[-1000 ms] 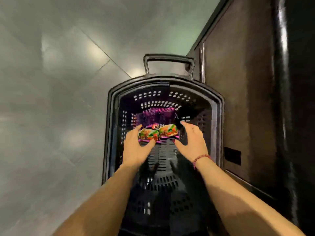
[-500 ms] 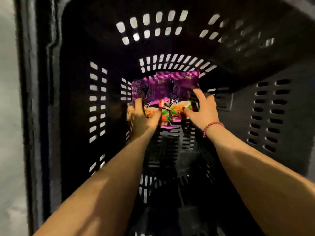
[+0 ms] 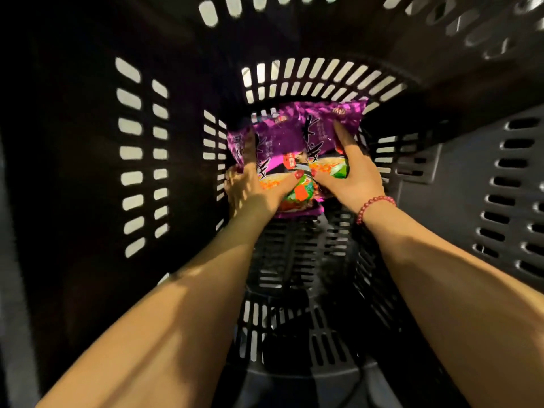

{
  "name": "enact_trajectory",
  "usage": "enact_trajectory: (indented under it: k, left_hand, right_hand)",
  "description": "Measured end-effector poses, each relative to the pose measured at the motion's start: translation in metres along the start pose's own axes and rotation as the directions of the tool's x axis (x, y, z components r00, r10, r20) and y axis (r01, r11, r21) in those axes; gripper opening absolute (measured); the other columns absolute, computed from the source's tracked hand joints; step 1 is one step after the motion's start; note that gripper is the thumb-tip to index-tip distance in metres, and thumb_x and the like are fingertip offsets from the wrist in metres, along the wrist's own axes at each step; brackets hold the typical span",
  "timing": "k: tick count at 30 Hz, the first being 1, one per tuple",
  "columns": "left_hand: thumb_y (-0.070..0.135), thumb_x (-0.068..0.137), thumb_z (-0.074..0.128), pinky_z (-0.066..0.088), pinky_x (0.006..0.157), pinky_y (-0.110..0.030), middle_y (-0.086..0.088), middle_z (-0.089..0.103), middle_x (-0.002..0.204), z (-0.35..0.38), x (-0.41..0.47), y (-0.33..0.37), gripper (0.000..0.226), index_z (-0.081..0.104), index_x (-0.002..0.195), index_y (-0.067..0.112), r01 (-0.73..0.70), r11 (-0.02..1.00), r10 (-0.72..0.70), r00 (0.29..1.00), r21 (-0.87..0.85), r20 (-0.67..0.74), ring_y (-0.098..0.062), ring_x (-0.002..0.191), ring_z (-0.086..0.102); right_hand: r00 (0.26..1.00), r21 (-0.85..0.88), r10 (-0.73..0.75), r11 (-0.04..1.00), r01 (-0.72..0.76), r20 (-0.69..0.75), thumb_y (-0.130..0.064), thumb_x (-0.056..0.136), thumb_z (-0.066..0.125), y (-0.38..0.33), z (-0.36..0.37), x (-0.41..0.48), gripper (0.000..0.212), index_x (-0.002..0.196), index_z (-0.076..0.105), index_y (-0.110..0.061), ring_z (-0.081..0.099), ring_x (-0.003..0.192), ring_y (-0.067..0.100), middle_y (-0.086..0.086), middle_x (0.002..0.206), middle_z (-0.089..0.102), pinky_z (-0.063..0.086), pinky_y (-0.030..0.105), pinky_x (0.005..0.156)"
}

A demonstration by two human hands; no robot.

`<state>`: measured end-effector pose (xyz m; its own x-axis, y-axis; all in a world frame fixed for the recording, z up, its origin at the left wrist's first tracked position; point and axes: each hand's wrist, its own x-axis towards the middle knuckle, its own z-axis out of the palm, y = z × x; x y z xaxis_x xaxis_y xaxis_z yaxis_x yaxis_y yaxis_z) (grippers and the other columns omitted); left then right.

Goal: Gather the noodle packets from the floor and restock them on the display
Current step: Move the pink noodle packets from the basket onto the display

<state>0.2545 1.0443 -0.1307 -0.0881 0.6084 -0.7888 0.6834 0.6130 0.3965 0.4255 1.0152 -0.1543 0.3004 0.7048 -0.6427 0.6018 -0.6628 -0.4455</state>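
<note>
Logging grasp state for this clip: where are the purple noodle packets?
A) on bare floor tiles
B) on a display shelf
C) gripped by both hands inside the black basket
C: the left hand and right hand both grip the purple noodle packets inside the slotted black basket.

View has dropped from above the rim to deep inside the black shopping basket (image 3: 73,178). Floor and cabinet gone from frame, slotted walls fill it. Left hand (image 3: 250,192) and right hand (image 3: 353,181), spread open above the two noodle packets (image 3: 282,136) a second ago, now grip them from either side, thumbs across the lower fronts. Right fingers reach higher up the right-side packet than half a second ago. More of the purple fronts shows, centre of frame
</note>
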Motion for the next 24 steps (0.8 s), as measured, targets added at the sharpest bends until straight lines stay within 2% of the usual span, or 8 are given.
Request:
enact_trajectory:
  k: [4, 8, 13, 15, 17, 18, 21, 24]
  left_hand:
    - [0.057, 0.074, 0.074, 0.021, 0.117, -0.037, -0.01, 0.032, 0.151, 0.003, -0.004, -0.001, 0.089, 0.034, 0.147, 0.024, 0.004, 0.999, -0.004, 1.0, -0.037, 0.015, -0.027, 0.141, 0.024]
    - [0.047, 0.076, 0.077, 0.027, 0.107, -0.033, -0.011, 0.031, 0.144, 0.002, -0.012, 0.0, 0.085, 0.03, 0.146, 0.035, -0.052, 0.994, 0.054, 0.998, -0.091, 0.022, -0.026, 0.135, 0.027]
    - [0.04, 0.068, 0.086, 0.037, 0.097, -0.03, -0.005, 0.027, 0.135, -0.002, -0.035, 0.015, 0.088, 0.036, 0.141, 0.043, -0.013, 0.991, 0.013, 1.0, -0.13, 0.002, -0.023, 0.119, 0.042]
    - [0.028, 0.07, 0.086, 0.041, 0.098, -0.022, 0.001, 0.032, 0.128, -0.008, -0.054, 0.024, 0.087, 0.037, 0.139, 0.044, -0.035, 0.977, 0.041, 0.999, -0.21, 0.024, -0.009, 0.115, 0.045]
    - [0.008, 0.076, 0.08, 0.041, 0.08, -0.001, 0.015, 0.036, 0.109, -0.015, -0.076, 0.028, 0.082, 0.037, 0.139, 0.036, -0.089, 0.948, 0.114, 0.991, -0.305, 0.065, 0.019, 0.098, 0.046]
    - [0.003, 0.077, 0.078, 0.038, 0.072, 0.003, 0.022, 0.035, 0.105, -0.021, -0.09, 0.031, 0.082, 0.037, 0.142, 0.031, -0.104, 0.942, 0.138, 0.987, -0.321, 0.086, 0.02, 0.095, 0.047]
    - [0.016, 0.076, 0.081, 0.037, 0.085, -0.006, 0.009, 0.043, 0.125, -0.047, -0.128, 0.036, 0.083, 0.038, 0.144, 0.04, -0.134, 0.949, 0.161, 0.984, -0.287, 0.074, -0.005, 0.114, 0.042]
    - [0.024, 0.072, 0.084, 0.046, 0.101, -0.034, 0.002, 0.043, 0.129, -0.079, -0.166, 0.037, 0.081, 0.042, 0.135, 0.053, -0.176, 0.95, 0.203, 0.976, -0.259, 0.082, -0.011, 0.118, 0.046]
  right_hand:
    - [0.998, -0.065, 0.003, 0.998, -0.007, -0.064, -0.043, 0.076, 0.076, -0.004, -0.003, 0.003, 0.077, 0.142, 0.038, -0.032, 0.049, 0.118, 0.033, 0.009, 0.125, 0.059, 0.041, 0.041, 0.101]
    - [0.997, 0.191, 0.004, 0.982, 0.011, -0.079, -0.022, 0.077, 0.077, -0.002, -0.002, -0.003, 0.078, 0.137, 0.035, -0.048, 0.055, 0.112, 0.018, 0.003, 0.128, 0.053, 0.043, 0.025, 0.091]
    - [0.987, 0.218, 0.024, 0.976, 0.011, -0.156, -0.016, 0.081, 0.072, -0.004, -0.012, -0.036, 0.066, 0.136, 0.042, -0.039, 0.046, 0.105, 0.009, 0.001, 0.127, 0.049, 0.035, 0.022, 0.091]
    - [0.981, 0.252, 0.033, 0.967, 0.016, -0.19, -0.012, 0.083, 0.07, -0.008, -0.02, -0.054, 0.069, 0.139, 0.042, -0.039, 0.038, 0.104, -0.003, -0.002, 0.129, 0.047, 0.029, 0.011, 0.091]
    - [0.977, 0.303, 0.034, 0.952, 0.032, -0.212, -0.007, 0.083, 0.068, -0.014, -0.028, -0.076, 0.071, 0.141, 0.041, -0.037, 0.035, 0.107, -0.009, -0.005, 0.129, 0.045, 0.025, 0.0, 0.092]
    - [0.976, 0.324, 0.033, 0.945, 0.04, -0.216, -0.005, 0.083, 0.066, -0.018, -0.032, -0.089, 0.071, 0.142, 0.041, -0.035, 0.035, 0.112, -0.009, -0.008, 0.129, 0.045, 0.024, 0.001, 0.096]
    - [0.976, 0.413, 0.057, 0.91, 0.036, -0.209, 0.0, 0.085, 0.062, -0.037, -0.053, -0.135, 0.068, 0.143, 0.042, -0.029, 0.036, 0.128, -0.003, -0.018, 0.135, 0.042, 0.027, 0.015, 0.108]
    - [0.973, 0.485, 0.067, 0.873, 0.051, -0.222, 0.005, 0.084, 0.062, -0.059, -0.076, -0.184, 0.067, 0.142, 0.043, -0.023, 0.035, 0.132, -0.001, -0.019, 0.138, 0.04, 0.026, 0.009, 0.107]
